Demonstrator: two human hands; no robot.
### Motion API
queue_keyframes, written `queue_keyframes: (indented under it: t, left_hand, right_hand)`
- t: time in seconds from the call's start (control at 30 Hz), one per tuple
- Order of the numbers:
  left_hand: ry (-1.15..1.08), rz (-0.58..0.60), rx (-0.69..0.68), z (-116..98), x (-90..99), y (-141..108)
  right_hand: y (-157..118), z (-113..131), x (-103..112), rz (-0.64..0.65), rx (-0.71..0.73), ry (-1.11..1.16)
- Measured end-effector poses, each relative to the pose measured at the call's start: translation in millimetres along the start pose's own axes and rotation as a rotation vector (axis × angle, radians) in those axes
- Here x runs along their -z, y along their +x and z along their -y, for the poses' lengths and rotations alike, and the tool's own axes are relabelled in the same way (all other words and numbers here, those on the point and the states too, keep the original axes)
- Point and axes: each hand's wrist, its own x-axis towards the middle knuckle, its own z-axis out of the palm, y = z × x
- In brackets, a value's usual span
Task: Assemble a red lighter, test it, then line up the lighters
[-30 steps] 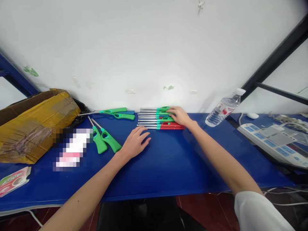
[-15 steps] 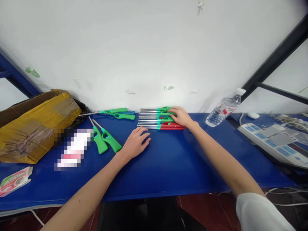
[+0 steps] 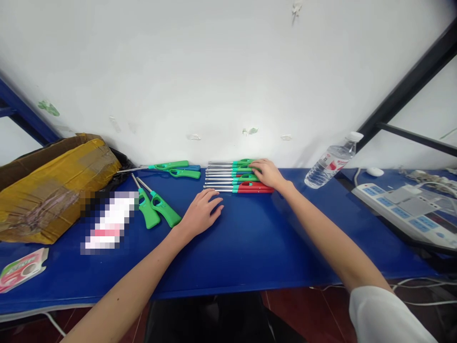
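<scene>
My right hand (image 3: 268, 174) lies on the green handles of a tight row of utility lighters (image 3: 228, 177), its fingers flat and not closed around any handle. The row's steel nozzles point left, and a red-handled lighter (image 3: 254, 189) lies at the front. My left hand (image 3: 202, 213) rests on the blue table (image 3: 246, 247) just in front of the row, holding nothing. Left of that hand, two green lighters (image 3: 157, 207) lie angled, and more green lighters (image 3: 174, 168) lie along the wall.
A cardboard box wrapped in yellow tape (image 3: 53, 190) sits at the left, beside a pixelated item (image 3: 110, 221) and a pink-and-green packet (image 3: 23, 269). To the right stand a water bottle (image 3: 330, 165), a white mouse (image 3: 374, 172) and a white panel with blue keys (image 3: 407, 209).
Both hands stay in nearly the same place, and the lighters have not visibly moved. The view has shifted only slightly.
</scene>
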Motion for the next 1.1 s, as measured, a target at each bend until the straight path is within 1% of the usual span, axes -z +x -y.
queue_keyframes:
  t: [0.2, 0.37, 0.7, 0.83, 0.9, 0.97, 1.0, 1.07, 1.1]
  left_hand:
    - [-0.001, -0.020, 0.011, 0, -0.9, 0]
    - [0.004, -0.013, 0.005, 0, -1.0, 0]
    - [-0.007, -0.006, 0.008, -1, -0.1, 1]
    - [-0.001, -0.003, 0.004, -2, -0.5, 0]
    - [0.008, -0.005, -0.002, -1, 0.1, 0]
    - [0.017, -0.016, -0.003, 2, 1.8, 1]
    - [0.022, -0.027, 0.003, 4, 3.1, 1]
    - [0.038, -0.050, 0.033, 11, 6.0, 1]
    - [0.052, -0.057, 0.057, 15, 7.4, 1]
  right_hand:
    - [-1, 1, -4, -0.007, -0.017, -0.027]
    - [-1, 3, -5, -0.018, -0.032, -0.034]
    - [-4, 0, -3, -0.030, -0.030, -0.037]
    - [-4, 4, 4, -0.056, -0.053, -0.030]
    - [-8, 16, 11, -0.086, -0.072, -0.007]
    - [-19, 38, 19, -0.144, -0.088, 0.049]
    - [-27, 51, 22, -0.149, -0.063, 0.082]
    - [-45, 81, 27, -0.115, 0.025, 0.140]
    - [-55, 94, 27, -0.058, 0.078, 0.169]
